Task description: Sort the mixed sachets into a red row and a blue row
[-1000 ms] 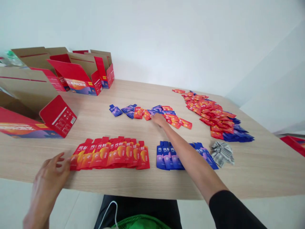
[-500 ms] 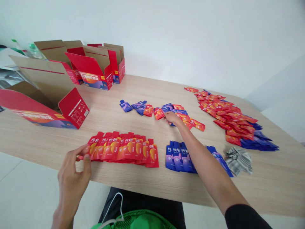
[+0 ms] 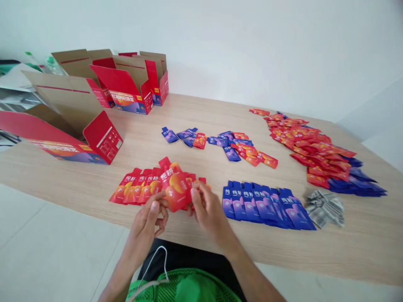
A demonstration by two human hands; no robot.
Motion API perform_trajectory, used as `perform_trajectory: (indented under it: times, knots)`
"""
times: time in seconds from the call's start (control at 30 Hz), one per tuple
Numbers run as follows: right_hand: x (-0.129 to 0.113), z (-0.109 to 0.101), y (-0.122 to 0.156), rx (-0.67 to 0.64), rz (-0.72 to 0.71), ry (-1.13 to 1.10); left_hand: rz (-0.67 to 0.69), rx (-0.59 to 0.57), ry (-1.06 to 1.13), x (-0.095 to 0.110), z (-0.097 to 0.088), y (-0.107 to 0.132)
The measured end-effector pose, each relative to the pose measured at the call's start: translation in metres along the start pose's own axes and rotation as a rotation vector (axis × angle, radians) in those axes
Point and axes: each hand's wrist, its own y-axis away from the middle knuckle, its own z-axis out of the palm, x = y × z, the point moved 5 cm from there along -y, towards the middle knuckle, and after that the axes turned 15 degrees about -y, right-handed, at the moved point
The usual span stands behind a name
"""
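A red pouch (image 3: 175,186) with an orange fruit print is held up between my two hands, over a row of overlapping red pouches (image 3: 132,186). My left hand (image 3: 146,224) pinches its lower left edge. On the right edge, my right hand (image 3: 209,209) grips it with thumb and fingers. The held pouch hides the middle of the red row. To the right lies a row of overlapping blue pouches (image 3: 264,205). Behind the rows, loose blue and red pouches (image 3: 233,153) are scattered on the table.
Open red cartons (image 3: 103,138) stand at the left and back left. A big heap of red and blue pouches (image 3: 315,151) spreads along the right. A crumpled striped cloth (image 3: 325,207) lies beside the blue row. The wooden table's (image 3: 289,251) front edge is near my lap.
My right hand has come back from the scattered pouches to the front with a red pouch. My left hand has moved right from the row's left end and now holds that pouch too.
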Motion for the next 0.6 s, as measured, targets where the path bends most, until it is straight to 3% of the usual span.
perform_trajectory:
  times: [0.13,0.23,0.3,0.4,0.5,0.6]
  knots:
    - [0.017,0.063,0.018,-0.086,0.005,-0.022,-0.123,0.131,-0.032,-0.018,-0.023,0.007]
    - [0.023,0.088,0.022,-0.206,0.017,0.029,-0.243,0.229,-0.128,-0.033,-0.055,0.010]
    - [0.023,0.092,0.026,-0.271,0.030,0.047,-0.271,0.295,-0.253,-0.038,-0.082,0.006]
    - [0.020,0.083,0.033,-0.295,0.045,0.018,-0.225,0.488,-0.553,-0.036,-0.127,-0.011]
    - [0.019,0.070,0.041,-0.270,0.066,-0.035,-0.220,0.410,-0.899,-0.040,-0.149,-0.044]
    - [0.019,0.058,0.050,-0.229,0.094,-0.081,-0.155,0.326,-1.139,-0.049,-0.153,-0.074]
